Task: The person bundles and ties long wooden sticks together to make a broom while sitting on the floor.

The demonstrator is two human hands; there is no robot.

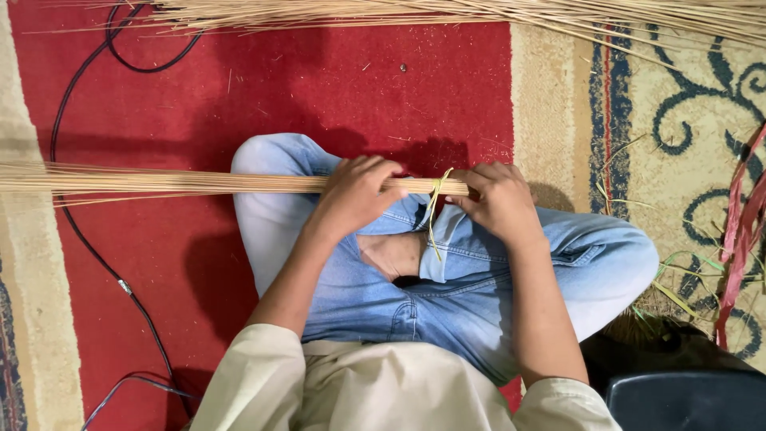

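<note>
1. Far out to the left of my grip runs the long bundle of thin, pale straw-coloured sticks (159, 182), lying level across my lap, its loose end fanning slightly past the edge of the view. One bundle is in hand.
2. My left hand (355, 195) is curled down over that bundle, fingers wrapped across the top and closed round it, pinning it against my knee.
3. Just right of that hand, between my two grips, a thin yellow-green strip of fibre (436, 199) is looped round the bundle near its cut end, with one tail hanging down toward my jeans. I count one tie.
4. My right hand (499, 199) sits at the stub end, fingers bent in and closed. It looks to be pinching the bundle's tip or the strip; the knuckles hide which, so I cannot tell.
5. As I judge it, the binding is the step in hand: the loop is on, and whether it is knotted I cannot see. The next move would call for a steady squeeze from the left while the right pulls the strip taut without letting the sticks slide apart.
6. Well beyond my grips: a second heap of the same pale sticks (479, 14) along the top, one thin black cable (80, 231) on the red carpet to the left, and red ribbon-like strips (738, 231) at the far right.
</note>
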